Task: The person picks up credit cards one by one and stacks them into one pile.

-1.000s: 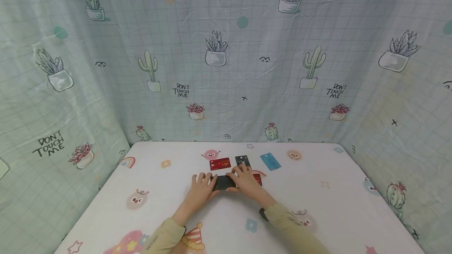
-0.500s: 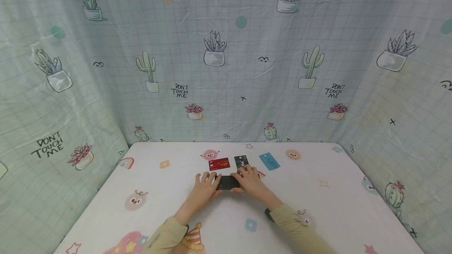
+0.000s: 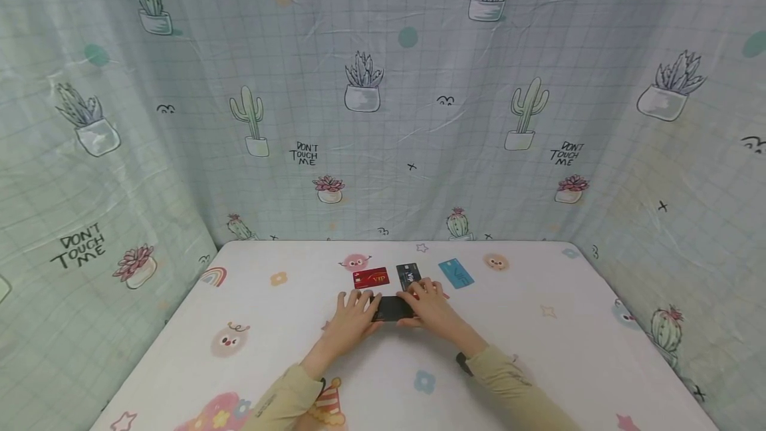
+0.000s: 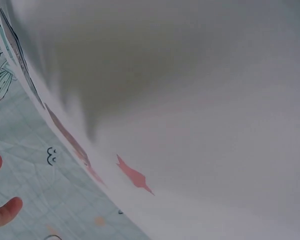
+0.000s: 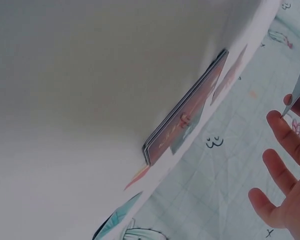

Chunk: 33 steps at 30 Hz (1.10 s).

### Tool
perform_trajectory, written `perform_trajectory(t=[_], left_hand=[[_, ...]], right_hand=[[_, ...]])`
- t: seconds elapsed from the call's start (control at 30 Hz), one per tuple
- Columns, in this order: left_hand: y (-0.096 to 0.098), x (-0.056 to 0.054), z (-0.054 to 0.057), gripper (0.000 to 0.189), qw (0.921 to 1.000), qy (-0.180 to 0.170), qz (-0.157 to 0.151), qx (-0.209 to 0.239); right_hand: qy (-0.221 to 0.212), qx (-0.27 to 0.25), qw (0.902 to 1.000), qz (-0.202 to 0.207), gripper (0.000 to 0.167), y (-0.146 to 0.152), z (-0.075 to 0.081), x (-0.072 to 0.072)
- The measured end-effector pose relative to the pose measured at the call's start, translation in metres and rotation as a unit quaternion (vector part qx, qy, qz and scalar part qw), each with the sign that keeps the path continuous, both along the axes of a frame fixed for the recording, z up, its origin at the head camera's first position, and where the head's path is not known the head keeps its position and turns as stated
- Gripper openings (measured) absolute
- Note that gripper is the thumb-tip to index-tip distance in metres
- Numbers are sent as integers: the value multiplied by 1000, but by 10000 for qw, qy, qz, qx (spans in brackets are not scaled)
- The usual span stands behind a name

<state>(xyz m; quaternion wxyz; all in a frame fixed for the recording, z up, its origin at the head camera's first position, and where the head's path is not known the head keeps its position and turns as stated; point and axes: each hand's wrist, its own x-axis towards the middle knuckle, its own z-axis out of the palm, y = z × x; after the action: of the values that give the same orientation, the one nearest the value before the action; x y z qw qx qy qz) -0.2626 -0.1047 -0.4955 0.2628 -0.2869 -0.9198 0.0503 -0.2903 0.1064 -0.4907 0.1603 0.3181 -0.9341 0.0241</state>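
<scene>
- Patterned curtain (image 3: 413, 132): hangs beyond both hands.
- White table (image 3: 269, 324): under both hands.
- Left hand (image 3: 350, 320): pinches the left end of the dark card (image 3: 392, 308).
- Right hand (image 3: 433, 308): pinches that card's other end, remaining fingers spread.
- The dark card sits between the hands; best kept level with a light, even pinch at both ends, so that it neither bows nor tips.
- Just beyond the hands: a red card (image 3: 371, 278), a black VIP card (image 3: 408, 275) and a blue card (image 3: 456, 274); a second red card (image 5: 182, 120) lies largely hidden beneath the right hand.
- Compared with a second ago, hands and dark card have shifted rightward, and less of the second red card shows.
</scene>
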Motion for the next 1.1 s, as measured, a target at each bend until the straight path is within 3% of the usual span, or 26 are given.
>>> perform_trajectory(t=[0.3,0.5,0.73,1.1], left_hand=[[7,-2,5,53,10000,-16,4,76],[9,-5,6,56,9994,-332,49,43],[12,-10,4,56,9984,-540,-139,-54],[16,-14,3,56,9983,-207,-406,-375]], right_hand=[[-257,-1,9996,-64,60,6,3,0],[-237,49,9997,15,60,13,7,0],[-372,33,9993,98,58,20,9,2],[-170,-11,9996,238,56,34,6,0]])
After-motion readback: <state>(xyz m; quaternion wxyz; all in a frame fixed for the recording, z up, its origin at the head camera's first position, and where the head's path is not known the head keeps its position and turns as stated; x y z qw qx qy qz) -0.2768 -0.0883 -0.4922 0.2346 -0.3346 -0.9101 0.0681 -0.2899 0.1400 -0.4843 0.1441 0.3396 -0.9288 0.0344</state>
